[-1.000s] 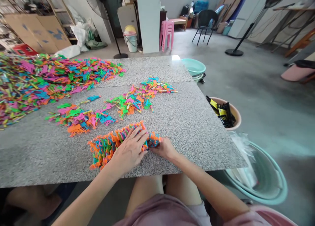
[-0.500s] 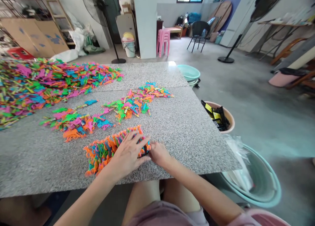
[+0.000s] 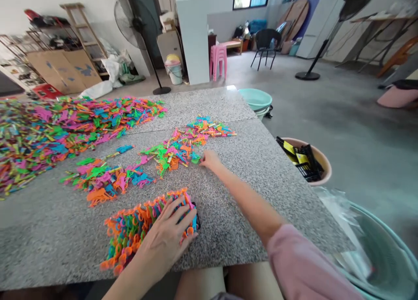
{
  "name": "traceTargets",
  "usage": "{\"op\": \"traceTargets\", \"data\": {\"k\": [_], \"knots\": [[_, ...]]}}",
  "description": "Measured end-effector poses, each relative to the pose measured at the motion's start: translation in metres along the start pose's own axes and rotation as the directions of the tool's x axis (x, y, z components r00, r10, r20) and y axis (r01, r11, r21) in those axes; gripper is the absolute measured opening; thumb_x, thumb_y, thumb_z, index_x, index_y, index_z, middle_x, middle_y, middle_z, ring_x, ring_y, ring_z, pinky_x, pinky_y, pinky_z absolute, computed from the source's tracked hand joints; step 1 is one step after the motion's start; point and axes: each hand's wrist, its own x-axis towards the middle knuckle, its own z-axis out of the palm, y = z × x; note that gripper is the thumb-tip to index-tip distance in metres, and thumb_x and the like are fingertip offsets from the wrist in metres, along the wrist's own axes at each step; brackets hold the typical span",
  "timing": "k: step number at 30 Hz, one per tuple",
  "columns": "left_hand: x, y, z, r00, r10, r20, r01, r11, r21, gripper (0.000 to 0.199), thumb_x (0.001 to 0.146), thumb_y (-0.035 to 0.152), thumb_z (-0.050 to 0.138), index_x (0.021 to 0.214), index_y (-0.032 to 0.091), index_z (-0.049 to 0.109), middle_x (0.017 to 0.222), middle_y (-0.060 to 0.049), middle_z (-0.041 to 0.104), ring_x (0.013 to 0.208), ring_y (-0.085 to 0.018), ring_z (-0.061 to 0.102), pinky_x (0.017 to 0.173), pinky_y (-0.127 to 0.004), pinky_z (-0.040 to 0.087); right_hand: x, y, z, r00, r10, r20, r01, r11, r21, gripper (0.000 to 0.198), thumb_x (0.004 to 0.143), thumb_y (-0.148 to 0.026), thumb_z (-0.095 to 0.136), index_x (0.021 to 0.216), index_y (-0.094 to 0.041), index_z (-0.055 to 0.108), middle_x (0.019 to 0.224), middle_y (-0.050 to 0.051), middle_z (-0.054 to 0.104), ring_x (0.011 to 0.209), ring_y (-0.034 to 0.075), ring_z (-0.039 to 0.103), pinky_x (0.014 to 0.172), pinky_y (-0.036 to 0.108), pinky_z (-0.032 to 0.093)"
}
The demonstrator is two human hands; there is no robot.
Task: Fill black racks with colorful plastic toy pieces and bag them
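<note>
A packed row of small plastic toys (image 3: 143, 217) in orange, green, blue and pink stands near the table's front edge. A black edge shows at its right end. My left hand (image 3: 163, 234) lies over that end, fingers spread across the top and thumb along the near side, gripping it. Farther forward, my right hand (image 3: 210, 160) is closed in a pinch at the right edge of a loose heap of gun-shaped plastic toys (image 3: 174, 147). A green toy (image 3: 195, 157) is at its fingertips, partly hidden by them.
A second small heap of toys (image 3: 107, 178) lies left of the first. A large pile (image 3: 65, 130) covers the far left of the speckled table (image 3: 241, 230). Right of the table stand a tub with black baskets (image 3: 305, 160) and a green tub (image 3: 385, 247).
My right hand has left the right end of the row and moved forward to the loose heap. My left hand stays on the row. The view has shifted slightly.
</note>
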Motion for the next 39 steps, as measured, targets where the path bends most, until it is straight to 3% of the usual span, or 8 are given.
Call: {"op": "traceTargets", "data": {"k": [6, 9, 13, 16, 19, 25, 33, 39], "knots": [[-0.002, 0.002, -0.006, 0.999, -0.009, 0.040, 0.009, 1.000, -0.003, 0.034, 0.091, 0.022, 0.055, 0.125, 0.017, 0.059, 0.125, -0.009, 0.065, 0.129, -0.030, 0.048, 0.106, -0.053, 0.047, -0.094, 0.017, 0.014, 0.967, 0.042, 0.251, -0.123, 0.940, 0.318, 0.018, 0.077, -0.018, 0.067, 0.093, -0.018, 0.058, 0.075, -0.001, 0.066, 0.050, 0.011, 0.058, 0.048, 0.021, 0.043], [-0.001, 0.003, -0.004, 1.000, -0.015, 0.027, 0.016, 1.000, -0.012, 0.033, 0.091, 0.023, 0.055, 0.124, 0.018, 0.059, 0.124, -0.010, 0.065, 0.131, -0.030, 0.047, 0.108, -0.053, 0.045, -0.128, 0.008, 0.033, 0.979, 0.027, 0.202, -0.108, 0.908, 0.404, 0.021, 0.072, -0.014, 0.068, 0.091, -0.019, 0.060, 0.069, -0.004, 0.063, 0.056, 0.011, 0.059, 0.052, 0.020, 0.043], [-0.003, 0.003, -0.002, 1.000, -0.007, 0.007, 0.007, 1.000, -0.006, 0.034, 0.092, 0.021, 0.053, 0.125, 0.016, 0.058, 0.123, -0.011, 0.065, 0.131, -0.031, 0.047, 0.106, -0.055, 0.046, -0.123, 0.001, 0.034, 0.997, 0.073, 0.040, -0.083, 0.918, 0.389, 0.010, 0.076, -0.017, 0.066, 0.085, -0.019, 0.063, 0.065, -0.004, 0.062, 0.061, 0.013, 0.061, 0.058, 0.021, 0.044], [-0.004, 0.002, -0.001, 1.000, -0.015, 0.013, 0.015, 1.000, -0.005, 0.034, 0.092, 0.022, 0.053, 0.126, 0.016, 0.057, 0.124, -0.011, 0.064, 0.131, -0.031, 0.047, 0.106, -0.054, 0.047, -0.112, 0.000, 0.023, 0.978, 0.039, 0.204, -0.121, 0.907, 0.403, 0.006, 0.082, -0.022, 0.063, 0.086, -0.019, 0.064, 0.062, -0.003, 0.063, 0.057, 0.014, 0.062, 0.058, 0.022, 0.046], [-0.004, 0.002, 0.001, 1.000, -0.024, 0.006, 0.024, 1.000, -0.018, 0.033, 0.093, 0.024, 0.053, 0.125, 0.018, 0.058, 0.123, -0.010, 0.065, 0.131, -0.031, 0.048, 0.106, -0.053, 0.047, -0.104, -0.006, 0.023, 0.945, -0.090, 0.313, 0.006, 0.966, 0.260, 0.010, 0.076, -0.023, 0.071, 0.083, -0.019, 0.065, 0.067, 0.000, 0.066, 0.065, 0.017, 0.064, 0.061, 0.023, 0.045], [-0.004, 0.001, 0.000, 1.000, -0.021, 0.001, 0.021, 0.999, -0.026, 0.034, 0.094, 0.027, 0.052, 0.127, 0.018, 0.057, 0.122, -0.011, 0.065, 0.129, -0.031, 0.050, 0.106, -0.054, 0.046, -0.078, -0.023, 0.042, 0.994, -0.107, 0.032, 0.092, 0.943, 0.319, 0.011, 0.082, -0.018, 0.065, 0.093, -0.017, 0.066, 0.089, 0.002, 0.071, 0.081, 0.015, 0.065, 0.074, 0.023, 0.045], [-0.002, 0.001, 0.003, 1.000, -0.004, -0.027, 0.004, 1.000, -0.016, 0.031, 0.093, 0.026, 0.054, 0.121, 0.016, 0.060, 0.119, -0.012, 0.065, 0.127, -0.033, 0.051, 0.102, -0.055, 0.050, -0.135, -0.008, 0.041, 0.980, -0.146, 0.132, 0.069, 0.883, 0.465, 0.005, 0.075, -0.014, 0.069, 0.078, -0.017, 0.070, 0.070, -0.002, 0.067, 0.066, 0.012, 0.060, 0.064, 0.020, 0.044], [-0.003, 0.001, 0.003, 0.999, -0.009, -0.037, 0.007, 0.999, -0.040, 0.032, 0.093, 0.024, 0.052, 0.124, 0.017, 0.059, 0.121, -0.012, 0.065, 0.128, -0.032, 0.050, 0.103, -0.054, 0.049, -0.127, -0.014, 0.040, 0.952, -0.254, 0.171, 0.189, 0.928, 0.322, 0.014, 0.073, -0.006, 0.063, 0.072, -0.018, 0.068, 0.071, -0.001, 0.069, 0.068, 0.013, 0.063, 0.064, 0.019, 0.042]]}}
